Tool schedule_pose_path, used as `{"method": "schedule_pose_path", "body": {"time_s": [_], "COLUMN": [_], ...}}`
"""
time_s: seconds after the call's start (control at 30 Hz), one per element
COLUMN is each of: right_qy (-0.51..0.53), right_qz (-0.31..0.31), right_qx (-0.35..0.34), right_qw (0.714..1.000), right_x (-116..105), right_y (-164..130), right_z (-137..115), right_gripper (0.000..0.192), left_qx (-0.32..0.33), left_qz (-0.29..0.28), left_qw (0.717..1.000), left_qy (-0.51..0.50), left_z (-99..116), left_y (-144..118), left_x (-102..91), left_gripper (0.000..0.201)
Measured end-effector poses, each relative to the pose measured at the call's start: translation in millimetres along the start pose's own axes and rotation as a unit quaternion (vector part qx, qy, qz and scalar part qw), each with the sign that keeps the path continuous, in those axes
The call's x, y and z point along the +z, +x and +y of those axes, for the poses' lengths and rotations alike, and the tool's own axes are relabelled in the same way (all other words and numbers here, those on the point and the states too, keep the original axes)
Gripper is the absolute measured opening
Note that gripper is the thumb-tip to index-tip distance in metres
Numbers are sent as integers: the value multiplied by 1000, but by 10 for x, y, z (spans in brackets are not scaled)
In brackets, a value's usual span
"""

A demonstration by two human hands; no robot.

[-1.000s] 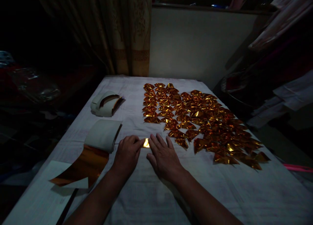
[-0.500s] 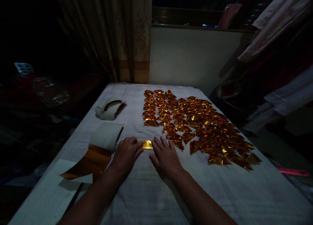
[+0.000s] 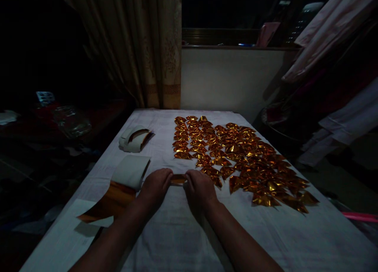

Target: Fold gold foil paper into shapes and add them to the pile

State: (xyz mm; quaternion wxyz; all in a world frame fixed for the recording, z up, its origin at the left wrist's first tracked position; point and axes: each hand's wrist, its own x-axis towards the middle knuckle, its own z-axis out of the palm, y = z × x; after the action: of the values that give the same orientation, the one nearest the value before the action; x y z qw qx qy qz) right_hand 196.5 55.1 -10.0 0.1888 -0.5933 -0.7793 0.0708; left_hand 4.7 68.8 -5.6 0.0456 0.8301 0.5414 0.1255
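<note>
The left hand (image 3: 156, 184) and right hand (image 3: 199, 187) are pinching opposite ends of a small gold foil piece (image 3: 178, 179), each grasping one end. The piece is lying between them, its long axis running left to right, equally near both. Finished folded foil pieces (image 3: 236, 153) are spreading to the right across the desk (image 3: 177, 232); a foil sheet (image 3: 115, 193) is lying left.

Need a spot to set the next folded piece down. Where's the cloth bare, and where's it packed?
Bare cloth lies on the near right, below the folded gold pieces. A bare strip runs between those pieces and the foil stack. Crowded: the far right, and around the left hand and right hand holding the gold piece.
</note>
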Motion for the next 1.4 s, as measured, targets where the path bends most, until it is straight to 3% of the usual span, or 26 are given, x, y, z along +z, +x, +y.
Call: {"method": "schedule_pose_path", "body": {"time_s": [0.13,0.23,0.33,0.43,0.63,0.83,1.0,1.07,1.17,1.27,1.4], "right_qy": [-4,-30,-46,-48,-31,10,4,3,6,9,6], "right_qz": [-29,-37,-22,17,26,-94,-115,-118,-125,-128,-125], "right_qx": [76,90,87,34,5,-34,-8,-5,-9,-14,-6], "right_qw": [997,995,995,998,999,995,993,993,992,992,992], "right_x": [-18,45,136,244,346,251,231,227,214,202,202], "right_y": [228,346,338,228,85,77,7,-14,-23,-18,-36], "right_z": [-72,-129,-174,-202,-232,-227,-126,-96,-82,-83,-55], "right_gripper": [28,26,28,39,50,56,66,69,74,75,74], "left_qx": [-78,-97,-100,-97,-77,-56,-63,-18,97,98,71], "left_qz": [38,51,55,57,61,67,91,94,31,-10,-10], "left_qw": [996,994,993,992,994,995,993,995,995,995,996], "left_qy": [1,25,40,47,46,38,38,28,12,27,58], "left_z": [18,13,-8,-28,-58,-114,-86,-76,-96,-140,-192], "left_y": [149,230,268,278,284,357,323,229,60,-57,-133], "left_x": [81,155,196,208,232,258,257,278,310,306,270], "left_gripper": [17,14,12,12,11,14,18,26,42,47,46]}}
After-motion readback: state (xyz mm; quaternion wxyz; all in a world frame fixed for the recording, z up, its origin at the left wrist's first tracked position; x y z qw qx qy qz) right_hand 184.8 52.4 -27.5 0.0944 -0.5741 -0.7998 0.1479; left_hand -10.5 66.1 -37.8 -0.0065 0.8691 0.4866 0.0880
